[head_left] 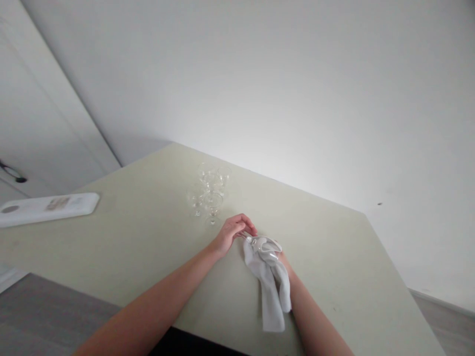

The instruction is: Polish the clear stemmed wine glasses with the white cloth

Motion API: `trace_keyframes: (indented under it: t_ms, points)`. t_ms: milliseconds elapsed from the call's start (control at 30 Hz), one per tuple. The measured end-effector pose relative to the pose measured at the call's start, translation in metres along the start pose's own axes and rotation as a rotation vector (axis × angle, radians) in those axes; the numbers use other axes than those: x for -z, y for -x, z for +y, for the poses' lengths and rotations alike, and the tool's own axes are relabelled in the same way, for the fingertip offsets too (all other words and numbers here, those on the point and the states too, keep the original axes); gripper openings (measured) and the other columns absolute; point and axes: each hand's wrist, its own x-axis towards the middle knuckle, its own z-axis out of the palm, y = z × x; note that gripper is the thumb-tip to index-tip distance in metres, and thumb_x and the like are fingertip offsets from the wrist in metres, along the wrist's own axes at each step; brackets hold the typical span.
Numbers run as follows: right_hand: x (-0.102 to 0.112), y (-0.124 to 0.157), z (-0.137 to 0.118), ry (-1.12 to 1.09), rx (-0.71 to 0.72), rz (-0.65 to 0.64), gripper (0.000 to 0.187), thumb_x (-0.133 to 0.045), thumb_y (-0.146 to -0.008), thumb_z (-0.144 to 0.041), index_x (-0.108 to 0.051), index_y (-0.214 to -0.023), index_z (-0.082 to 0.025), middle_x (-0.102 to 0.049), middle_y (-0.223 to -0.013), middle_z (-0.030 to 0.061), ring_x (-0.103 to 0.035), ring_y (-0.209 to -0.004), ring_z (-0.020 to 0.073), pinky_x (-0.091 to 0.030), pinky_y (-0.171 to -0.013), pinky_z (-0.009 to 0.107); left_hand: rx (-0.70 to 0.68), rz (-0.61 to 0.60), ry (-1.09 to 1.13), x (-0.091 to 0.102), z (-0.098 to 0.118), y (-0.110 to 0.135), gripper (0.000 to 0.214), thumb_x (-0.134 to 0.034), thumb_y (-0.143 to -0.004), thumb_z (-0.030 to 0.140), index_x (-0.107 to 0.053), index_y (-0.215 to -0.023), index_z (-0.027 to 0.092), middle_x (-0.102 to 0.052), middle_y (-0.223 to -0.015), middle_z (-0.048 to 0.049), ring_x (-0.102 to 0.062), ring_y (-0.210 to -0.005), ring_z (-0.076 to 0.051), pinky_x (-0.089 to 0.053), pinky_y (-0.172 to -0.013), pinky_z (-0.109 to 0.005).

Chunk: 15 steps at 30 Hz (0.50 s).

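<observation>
My left hand [234, 231] is closed on the foot end of a small clear stemmed glass [264, 245], which lies on its side above the table. A white cloth [272, 296] is bunched around the glass bowl, and its loose ends hang down toward me. Behind the cloth is my right hand [283, 260], gripping it around the bowl. Most of the right fingers are hidden by the cloth. Just beyond my left hand, several clear stemmed glasses [213, 200] stand upright in a close group.
The pale table [148, 237] meets a white wall [282, 99] at its far edge. A long white case [78, 203] with a label lies at the table's left side. Further left is a white door [44, 109] with a dark handle [15, 174].
</observation>
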Motion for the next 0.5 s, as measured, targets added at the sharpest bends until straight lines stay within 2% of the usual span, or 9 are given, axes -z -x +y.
trace_keyframes:
  t_ms: [100,200,267,333,500]
  points:
    - [-0.006,-0.001,-0.007,-0.073,0.013,-0.061,0.020,-0.062,-0.082,-0.042,-0.066,-0.079,-0.023,-0.066,-0.072,0.0025,-0.062,-0.065,0.0201,-0.051,-0.058,0.031,0.015,0.095,-0.021,0.000,0.001,-0.002,0.022,-0.065,-0.077,0.037,-0.062,-0.080,0.015,-0.073,-0.076,-0.0069,-0.072,-0.069,-0.021,-0.049,-0.061,-0.027]
    - [-0.012,-0.001,-0.016,-0.094,0.042,-0.081,0.019,-0.065,-0.080,-0.031,-0.071,-0.095,-0.020,-0.073,-0.086,0.0045,-0.066,-0.075,0.0204,-0.053,-0.067,0.031,0.059,0.168,-0.015,0.000,0.001,-0.004,0.019,-0.064,-0.075,0.035,-0.059,-0.077,0.017,-0.070,-0.070,-0.0037,-0.072,-0.066,-0.022,-0.049,-0.058,-0.026]
    - [-0.014,0.000,-0.019,-0.066,0.085,-0.068,0.030,-0.066,-0.078,-0.025,-0.072,-0.107,-0.019,-0.075,-0.100,0.0073,-0.069,-0.088,0.0222,-0.054,-0.078,0.032,0.096,0.181,-0.018,-0.001,0.001,-0.006,0.019,-0.064,-0.074,0.035,-0.059,-0.076,0.017,-0.069,-0.067,-0.0026,-0.072,-0.065,-0.022,-0.049,-0.058,-0.027]
    - [-0.013,0.000,-0.018,-0.019,0.121,-0.048,0.035,-0.067,-0.078,-0.021,-0.073,-0.112,-0.020,-0.076,-0.105,0.0085,-0.070,-0.094,0.0229,-0.053,-0.084,0.033,0.123,0.189,-0.019,-0.001,0.001,-0.007,0.019,-0.064,-0.073,0.035,-0.058,-0.077,0.018,-0.069,-0.068,-0.0025,-0.072,-0.066,-0.022,-0.050,-0.059,-0.027]
    - [-0.012,-0.001,-0.016,-0.007,0.101,-0.041,0.036,-0.067,-0.074,-0.017,-0.074,-0.110,-0.020,-0.077,-0.106,0.0087,-0.072,-0.095,0.0233,-0.054,-0.085,0.033,0.152,0.209,-0.040,-0.002,0.000,-0.007,0.019,-0.062,-0.072,0.036,-0.058,-0.077,0.018,-0.071,-0.069,-0.0033,-0.072,-0.066,-0.021,-0.047,-0.056,-0.025]
